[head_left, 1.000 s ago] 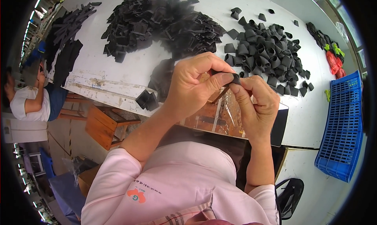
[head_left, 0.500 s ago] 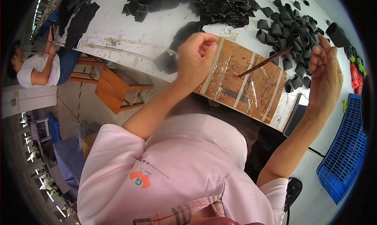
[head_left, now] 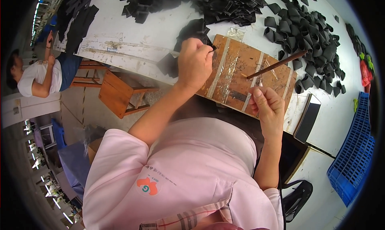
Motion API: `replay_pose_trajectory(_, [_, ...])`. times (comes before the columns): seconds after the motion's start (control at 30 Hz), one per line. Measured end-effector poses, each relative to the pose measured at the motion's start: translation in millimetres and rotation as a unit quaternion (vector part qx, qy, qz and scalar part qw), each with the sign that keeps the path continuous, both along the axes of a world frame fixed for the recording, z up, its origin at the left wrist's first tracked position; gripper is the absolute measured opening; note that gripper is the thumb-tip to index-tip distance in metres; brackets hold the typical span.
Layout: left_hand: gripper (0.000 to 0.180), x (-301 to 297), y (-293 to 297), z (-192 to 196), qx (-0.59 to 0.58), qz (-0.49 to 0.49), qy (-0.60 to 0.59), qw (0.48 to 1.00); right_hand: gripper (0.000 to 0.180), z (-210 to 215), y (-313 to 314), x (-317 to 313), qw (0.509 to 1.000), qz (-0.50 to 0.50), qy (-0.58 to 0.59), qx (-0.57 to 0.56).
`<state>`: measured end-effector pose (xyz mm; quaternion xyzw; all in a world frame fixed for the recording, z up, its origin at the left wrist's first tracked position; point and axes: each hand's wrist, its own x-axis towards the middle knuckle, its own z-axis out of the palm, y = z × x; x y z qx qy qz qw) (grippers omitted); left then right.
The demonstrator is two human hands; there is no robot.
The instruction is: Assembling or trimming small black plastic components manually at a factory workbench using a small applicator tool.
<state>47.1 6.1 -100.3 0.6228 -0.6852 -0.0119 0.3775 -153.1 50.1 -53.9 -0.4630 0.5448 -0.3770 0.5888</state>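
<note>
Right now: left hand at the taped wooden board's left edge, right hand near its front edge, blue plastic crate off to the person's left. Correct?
Not the crate's side: the blue plastic crate is off to the person's right, as the head view shows. The left hand is at the taped wooden board's left edge, the right hand near its front edge.

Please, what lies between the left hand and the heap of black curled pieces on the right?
In the head view, a brown board with a slanting rod, then white tabletop, lie between the left hand and the heap.
</note>
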Motion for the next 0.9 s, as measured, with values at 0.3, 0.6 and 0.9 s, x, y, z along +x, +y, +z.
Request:
replay_pose_trajectory(0.3, [0.01,-21,15,61,0.392,-0.214,0.566,0.692,0.023,15,-3,28,0.99,-0.034,-0.013,-0.137])
replay_pose_trajectory(0.6, [0.012,-47,44,57,0.361,-0.203,0.691,0.592,0.014,7,-5,4,0.918,-0.105,-0.366,0.112])
replay_pose_trajectory(0.9, [0.008,-47,43,49,0.367,-0.189,0.659,0.629,0.016,0,-2,0,0.947,-0.047,-0.293,0.126])
